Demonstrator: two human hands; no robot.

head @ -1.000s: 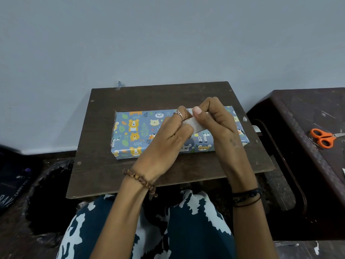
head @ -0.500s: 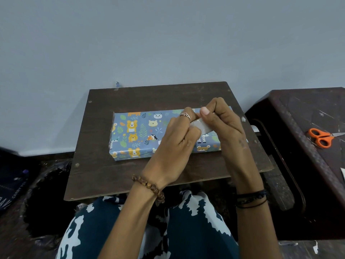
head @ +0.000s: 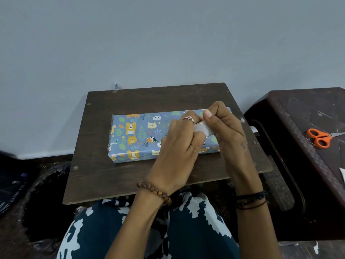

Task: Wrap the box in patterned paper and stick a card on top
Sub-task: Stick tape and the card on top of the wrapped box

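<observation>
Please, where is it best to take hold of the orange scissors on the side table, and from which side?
Take the scissors by the two orange handle loops, which point toward the person's side of the dark side table. Come from above and from the left, since the blades run off to the right, away from the hand. They lie flat, so fingers likely must slide the loops up first.

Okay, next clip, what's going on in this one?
A person sits at a small wooden board with a box already wrapped in animal-print paper. Above its right end, the left hand and right hand both pinch a small white piece, possibly tape. Orange scissors lie on the dark table alongside.
</observation>
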